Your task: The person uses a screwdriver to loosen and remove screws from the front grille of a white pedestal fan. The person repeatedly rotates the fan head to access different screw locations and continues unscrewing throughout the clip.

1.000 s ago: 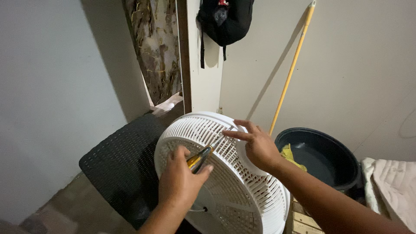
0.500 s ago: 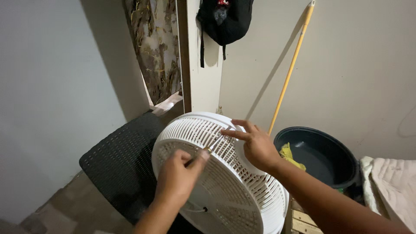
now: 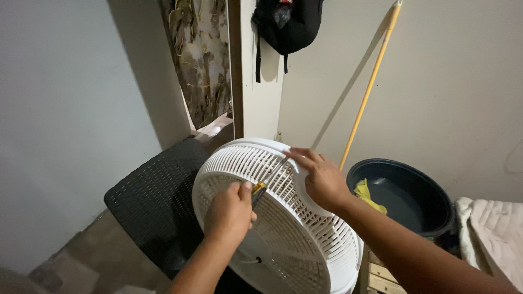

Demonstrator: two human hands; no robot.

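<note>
A round white plastic fan grille stands tilted in front of me, its slotted back facing up. My left hand is closed around a screwdriver with a yellow handle, whose metal shaft runs up and right to the grille's upper rim. My right hand lies flat on that upper rim, fingers spread and pointing left, just beside the screwdriver's tip. A short wire pokes out near the grille's centre hub.
A dark woven chair seat lies left of the grille. A dark round basin with a yellow cloth stands at right, a yellow broom handle leans on the wall, a black bag hangs above, and a pale towel lies far right.
My left hand has turned its grip on the screwdriver and closed more tightly over the handle. My right hand's fingers have flattened onto the rim. The view has shifted slightly.
</note>
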